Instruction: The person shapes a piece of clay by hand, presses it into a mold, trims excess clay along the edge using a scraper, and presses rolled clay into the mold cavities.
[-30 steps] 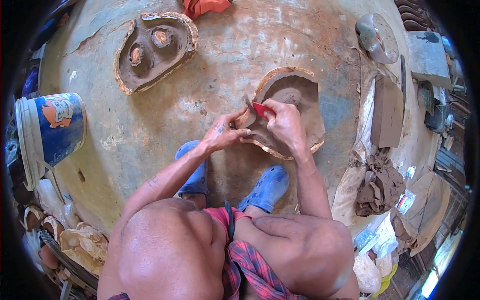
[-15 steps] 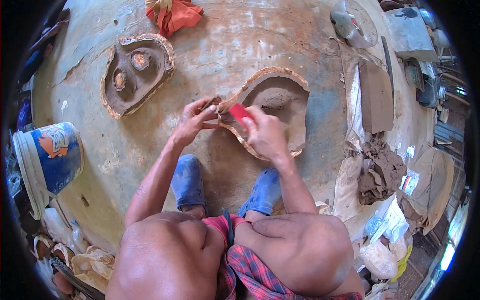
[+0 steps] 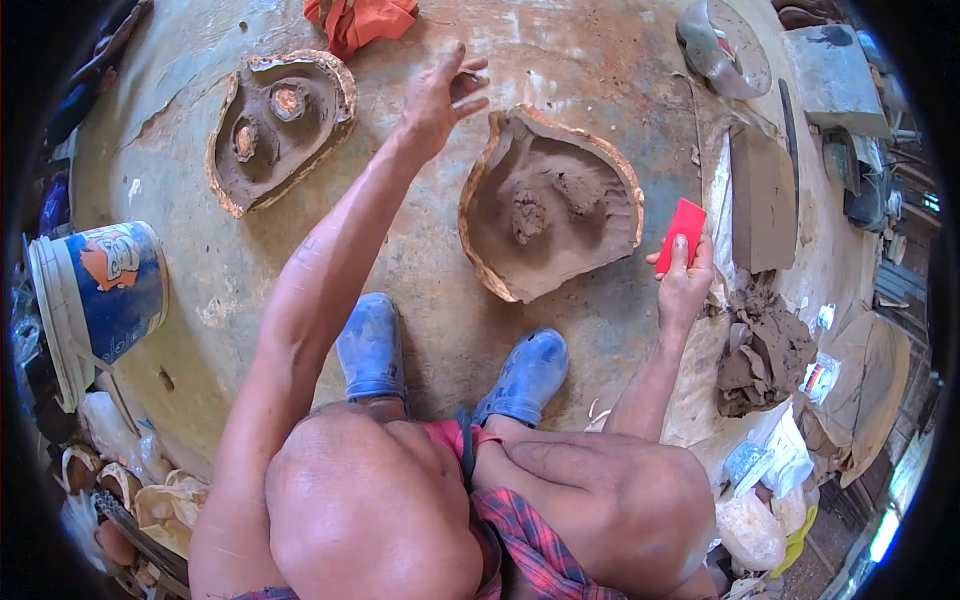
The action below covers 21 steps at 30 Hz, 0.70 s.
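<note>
A clay-lined mold (image 3: 540, 255) with a rough, pale orange rim lies on the floor in front of my feet; two lumps of clay rise inside it. My left hand (image 3: 440, 100) is stretched out beyond the mold's upper left side, fingers apart and nothing in them. Right of the mold, my right hand (image 3: 688, 270) grips a flat red scraper (image 3: 681, 235) and touches neither the mold nor the floor. A second clay-lined mold (image 3: 300, 150), with two pale spots inside, sits at the upper left.
An orange cloth (image 3: 362, 22) lies at the top. A blue and white bucket (image 3: 110, 300) stands at left. On the right are a clay block (image 3: 760, 200), a torn clay heap (image 3: 762, 350), a grey block (image 3: 835, 75) and a curved sheet piece (image 3: 715, 55). Blue shoes (image 3: 372, 345) are below.
The near mold has been turned around and now shows two clay lumps. My left hand has let go of its edge and moved up; my right hand with the scraper has moved right.
</note>
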Available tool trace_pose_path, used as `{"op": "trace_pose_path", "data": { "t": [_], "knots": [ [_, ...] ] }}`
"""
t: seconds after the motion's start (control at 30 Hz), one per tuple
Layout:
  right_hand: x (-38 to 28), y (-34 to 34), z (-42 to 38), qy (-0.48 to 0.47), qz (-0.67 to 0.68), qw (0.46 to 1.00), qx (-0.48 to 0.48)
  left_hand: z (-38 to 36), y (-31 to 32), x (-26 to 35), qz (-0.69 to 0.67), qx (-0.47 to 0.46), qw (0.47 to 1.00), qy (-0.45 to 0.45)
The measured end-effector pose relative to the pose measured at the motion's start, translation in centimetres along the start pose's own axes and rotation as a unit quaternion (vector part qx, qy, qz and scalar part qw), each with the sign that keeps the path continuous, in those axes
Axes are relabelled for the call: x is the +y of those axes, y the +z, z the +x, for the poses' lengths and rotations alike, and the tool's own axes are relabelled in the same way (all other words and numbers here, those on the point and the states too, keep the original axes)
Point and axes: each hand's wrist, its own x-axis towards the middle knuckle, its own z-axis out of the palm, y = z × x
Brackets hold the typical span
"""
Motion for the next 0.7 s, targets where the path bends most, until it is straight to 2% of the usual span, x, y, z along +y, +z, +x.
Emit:
{"op": "trace_pose_path", "data": {
  "t": [0.03,0.13,0.17,0.23,0.3,0.33,0.4,0.43,0.5,0.53,0.57,0.63,0.7],
  "knots": [
    [0.2,-0.1,-0.2,0.004,0.002,1.0,0.001,0.1,0.4,0.2,-0.046,-0.001,0.999,0.026],
    [0.1,0.1,-0.5,-0.002,0.019,1.0,-0.007,-3.2,-1.7,0.2,-0.106,-0.031,0.994,0.014],
    [-0.2,0.3,-0.5,0.001,0.018,0.999,-0.038,-5.5,-1.9,0.5,-0.106,-0.014,0.994,-0.007],
    [-0.4,1.1,-0.8,0.009,0.021,0.997,-0.067,-8.5,-5.7,-2.2,-0.085,-0.066,0.994,0.009],
    [-0.7,2.7,-0.7,0.013,0.033,0.991,-0.132,-13.0,-5.5,-3.1,-0.023,-0.005,0.999,-0.04],
    [-1.3,3.6,-0.6,0.015,0.034,0.991,-0.132,-15.0,-4.5,-3.5,-0.005,0.047,0.994,-0.104],
    [-3.1,5.3,-0.2,-0.03,0.025,0.967,-0.251,-17.8,-3.6,-5.2,0.119,0.054,0.972,-0.194],
    [-3.9,6.2,0.3,-0.034,0.026,0.967,-0.253,-18.6,-3.0,-6.3,0.135,0.049,0.965,-0.218],
    [-5.2,7.9,1.3,-0.078,-0.03,0.945,-0.317,-19.7,-1.0,-7.8,0.156,0.041,0.955,-0.25],
    [-4.9,8.9,2.0,-0.081,-0.028,0.944,-0.319,-19.5,-0.8,-8.2,0.155,0.044,0.955,-0.247],
    [-4.2,10.0,2.6,-0.148,-0.046,0.94,-0.305,-19.1,-1.0,-8.8,0.154,0.006,0.958,-0.241],
    [-4.4,10.6,2.8,-0.215,-0.065,0.93,-0.291,-18.4,-1.6,-9.6,0.175,-0.046,0.958,-0.223],
    [-4.8,10.8,3.0,-0.164,-0.093,0.944,-0.273,-17.5,-2.3,-9.8,0.179,-0.054,0.959,-0.213]
  ]
}}
